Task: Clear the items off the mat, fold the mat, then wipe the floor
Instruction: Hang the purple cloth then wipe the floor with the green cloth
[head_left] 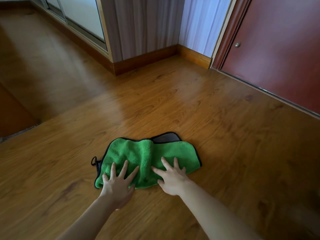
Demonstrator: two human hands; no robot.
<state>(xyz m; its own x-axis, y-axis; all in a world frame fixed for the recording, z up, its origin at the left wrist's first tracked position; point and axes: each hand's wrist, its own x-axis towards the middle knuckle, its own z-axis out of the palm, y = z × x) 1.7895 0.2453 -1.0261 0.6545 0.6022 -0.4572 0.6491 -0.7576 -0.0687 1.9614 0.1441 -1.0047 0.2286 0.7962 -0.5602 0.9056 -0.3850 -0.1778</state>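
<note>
While both hands press flat on it, the green cloth (149, 158) lies on the wooden floor (225, 135) in the lower middle of the frame. The left hand (117, 182) rests on the cloth's lower left part with its fingers spread and straight. The right hand (171, 177) rests on the lower right part, fingers spread too. Neither hand is grabbing anything. No mat shows here, so this looks like the wiping step.

To wipe well, I think the hands should push down evenly and slide the cloth in long, straight lines. The cloth is bunched in the middle with a fold, and a grey corner (165, 138) peeks out at its top edge. Smoothing it flat first would likely clean more floor with each push. A small black loop (94, 161) sticks out on its left side and could drag along.

A dark red door (277, 58) stands at the upper right. A pale curtain (142, 23) hangs at the top middle, above a wooden baseboard (147, 63). A sliding door (78, 19) is at the upper left. Nothing lies on the floor near the cloth, so only the walls and the door limit the wiping.
</note>
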